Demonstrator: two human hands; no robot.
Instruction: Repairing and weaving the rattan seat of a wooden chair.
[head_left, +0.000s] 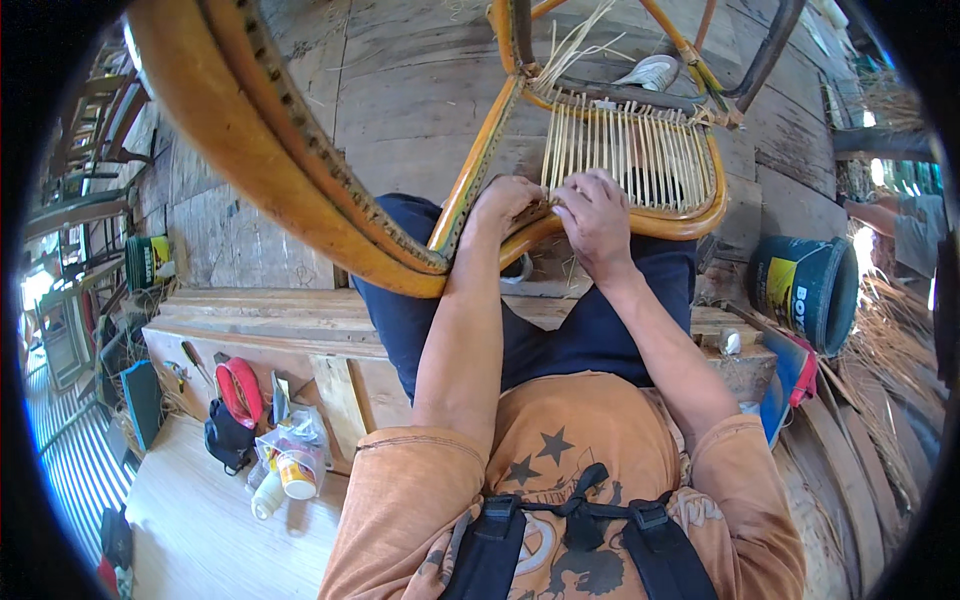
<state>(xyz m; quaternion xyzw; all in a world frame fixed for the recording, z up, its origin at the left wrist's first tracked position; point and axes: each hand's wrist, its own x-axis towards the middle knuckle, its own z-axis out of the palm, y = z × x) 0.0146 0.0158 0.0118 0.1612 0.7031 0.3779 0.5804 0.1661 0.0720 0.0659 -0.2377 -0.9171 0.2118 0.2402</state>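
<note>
An orange-brown bent-wood chair frame (pixel 300 185) lies across my lap, with a row of small holes along its inner edge. Pale cane strips (pixel 630 150) run side by side over its seat opening, and loose ends (pixel 575 50) stick up at the far corner. At the near left of the strips, my left hand (pixel 507 202) is closed, fingers curled down at the seat rail; what it grips is hidden. Close beside it, my right hand (pixel 597 220) pinches at the near end of a cane strip on the rail, its fingertips partly hidden.
Stacked planks (pixel 270 310) form the seat under me. To the right stands a dark green bucket (pixel 805 290) near heaps of cane fibre (pixel 890 330). At left are a plastic bag with cups (pixel 295 455), a black bag (pixel 230 435) and a screwdriver (pixel 195 360). Another person's arm (pixel 875 215) shows far right.
</note>
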